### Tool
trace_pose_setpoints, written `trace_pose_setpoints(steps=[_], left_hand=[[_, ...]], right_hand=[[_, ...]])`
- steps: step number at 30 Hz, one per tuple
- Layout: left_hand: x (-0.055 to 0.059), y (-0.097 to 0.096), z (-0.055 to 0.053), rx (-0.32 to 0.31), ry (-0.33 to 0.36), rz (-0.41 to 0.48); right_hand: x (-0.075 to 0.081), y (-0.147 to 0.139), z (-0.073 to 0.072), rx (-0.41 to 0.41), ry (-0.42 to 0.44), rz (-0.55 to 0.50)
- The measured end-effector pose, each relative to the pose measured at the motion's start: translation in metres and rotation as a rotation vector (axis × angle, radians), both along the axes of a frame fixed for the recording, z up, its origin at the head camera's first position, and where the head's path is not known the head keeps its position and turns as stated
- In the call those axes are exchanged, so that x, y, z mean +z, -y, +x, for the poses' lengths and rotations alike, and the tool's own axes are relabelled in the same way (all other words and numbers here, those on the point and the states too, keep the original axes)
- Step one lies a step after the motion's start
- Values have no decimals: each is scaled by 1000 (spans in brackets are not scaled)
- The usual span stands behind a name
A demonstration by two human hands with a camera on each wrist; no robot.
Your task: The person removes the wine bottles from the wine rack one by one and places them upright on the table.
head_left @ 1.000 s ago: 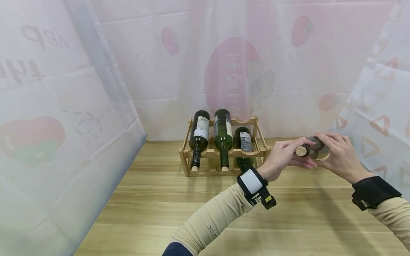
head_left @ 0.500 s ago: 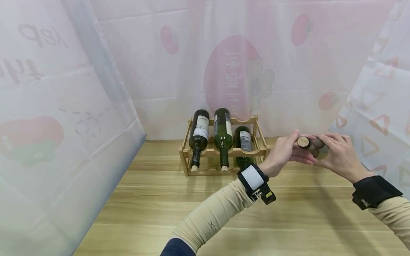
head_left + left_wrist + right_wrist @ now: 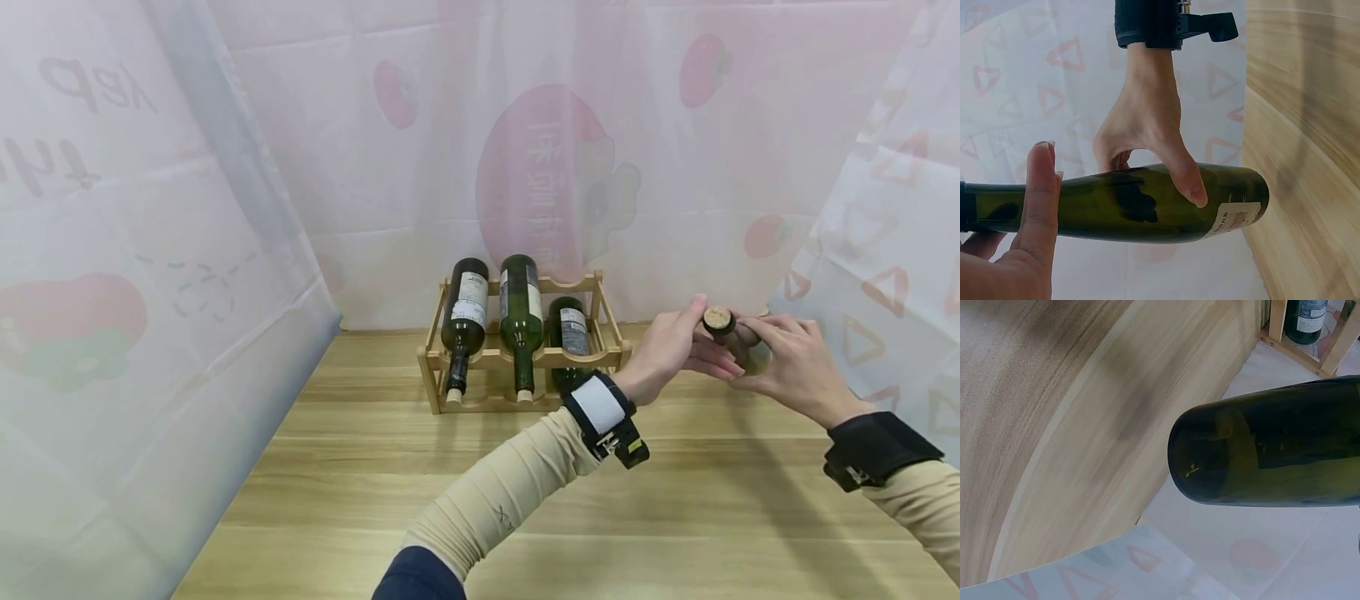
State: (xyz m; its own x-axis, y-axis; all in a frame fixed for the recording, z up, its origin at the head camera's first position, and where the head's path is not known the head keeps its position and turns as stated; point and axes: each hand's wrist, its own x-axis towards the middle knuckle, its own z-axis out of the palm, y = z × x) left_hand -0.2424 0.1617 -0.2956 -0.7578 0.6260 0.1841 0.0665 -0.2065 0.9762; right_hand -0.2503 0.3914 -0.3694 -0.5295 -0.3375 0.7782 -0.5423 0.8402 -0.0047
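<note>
A green wine bottle (image 3: pixel 1104 206) with a cork in its neck is off the table, to the right of the wooden wine rack (image 3: pixel 577 359). My right hand (image 3: pixel 798 367) grips its body, thumb on one side and fingers on the other. My left hand (image 3: pixel 667 350) is at the neck, its fingers straight across it and the thumb pointing up beside the cork (image 3: pixel 718 318). A small label (image 3: pixel 1235 217) shows near the base. In the right wrist view the bottle's base (image 3: pixel 1200 453) is close to the camera, and the right hand is almost out of frame.
Two corked bottles, a dark one (image 3: pixel 467 308) and a green one (image 3: pixel 522 304), lie on the rack's upper tier. Another bottle (image 3: pixel 574 333) lies lower at its right. Printed curtains (image 3: pixel 420 167) enclose the wooden table (image 3: pixel 360 467) at back and sides.
The bottle's corked end has tilted upward and shifted slightly right. My left thumb has moved from over the neck to pointing up beside it. My right hand keeps its grip; the rack has not moved.
</note>
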Motion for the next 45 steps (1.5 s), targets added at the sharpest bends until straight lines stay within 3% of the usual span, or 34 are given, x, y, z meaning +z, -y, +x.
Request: trace_pose_setpoints(steps=[10, 28, 35, 45], left_hand=[[5, -6, -2, 27, -4, -53], [12, -13, -6, 46, -1, -136], [17, -17, -6, 64, -13, -210], [23, -26, -6, 84, -8, -240]], right_hand=[[0, -5, -2, 15, 33, -16], [0, -6, 3, -31, 100, -18], [-1, -6, 3, -51, 97, -25], [-3, -12, 3, -53, 89, -47]])
